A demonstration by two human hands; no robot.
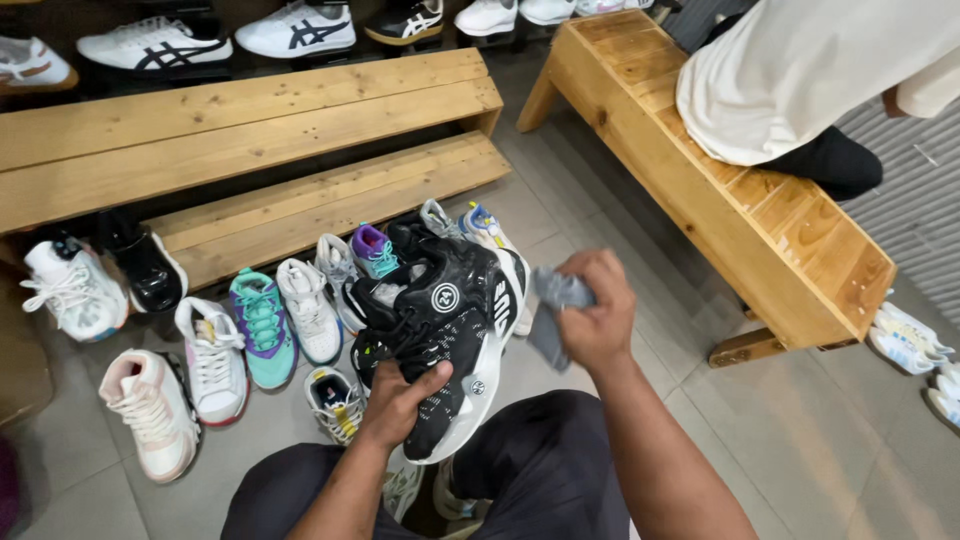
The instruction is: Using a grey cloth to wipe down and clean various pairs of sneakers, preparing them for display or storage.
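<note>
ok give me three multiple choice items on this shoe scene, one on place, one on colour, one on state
1. Where is the grey cloth?
A. in the right hand
B. on the bench
C. on the floor

2. What colour is the shoe in the left hand?
A. all red
B. mostly black with a white sole
C. yellow

3. How is that shoe placed?
A. lying on the floor
B. on the shelf
C. held up off the floor, above the lap

Answers:
1 A, the right hand is closed round the bunched cloth beside the shoe.
2 B, its upper is black and the sole edge white.
3 C, the left hand grips it from below, clear of the floor tiles.
</note>
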